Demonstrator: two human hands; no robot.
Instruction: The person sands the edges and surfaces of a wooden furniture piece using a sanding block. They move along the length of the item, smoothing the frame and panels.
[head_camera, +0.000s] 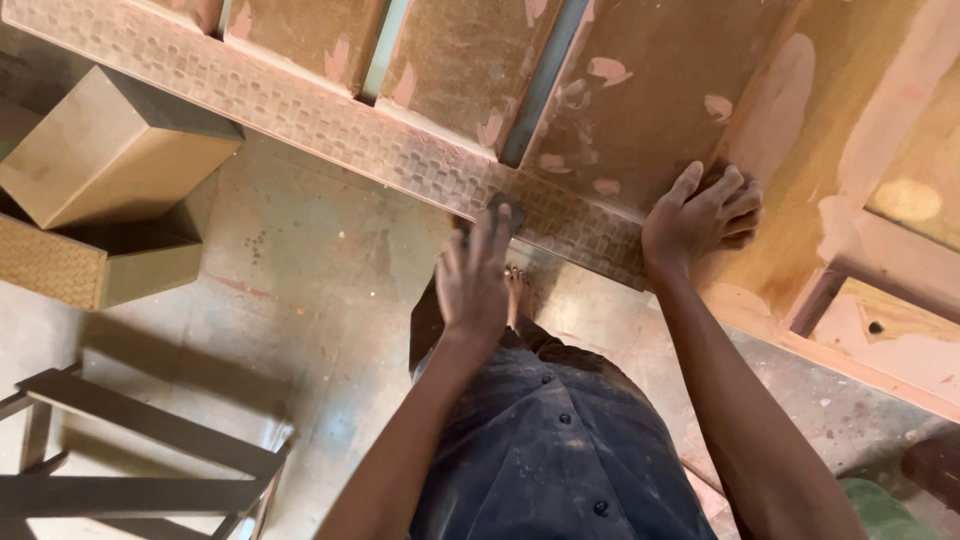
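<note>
Left hand (473, 275): raised at the near edge of the wooden panel, fingers close together and slightly curled, fingertips pressing a small dark piece against the carved border; blurred, so the exact grip cannot be told.
Dark piece (503, 211): small, flat, grey; under the left fingertips, on the carved border, near the middle of the scene.
Right hand (700, 215): laid palm-down on the panel, right of the left hand; fingers bent and spread over something dark beneath them, which is mostly hidden.
Wooden panel (650, 100): large brown door-like piece with recessed fields and pale pink filler patches; runs across the far side from left to right.
Carved border (330, 125): strip with a woven, basket-like relief along the panel's near edge, slanting from far left toward the right hand.
Wooden blocks (110, 150): two plain box-shaped pieces, stacked, far left on the floor.
Metal frame (140, 450): dark bars, near left corner.
Floor (310, 300): dusty concrete, spotted.
Shirt (560, 450): dark, buttoned, dusty; near centre.
Foot (518, 295): bare, on the floor just below the border.
</note>
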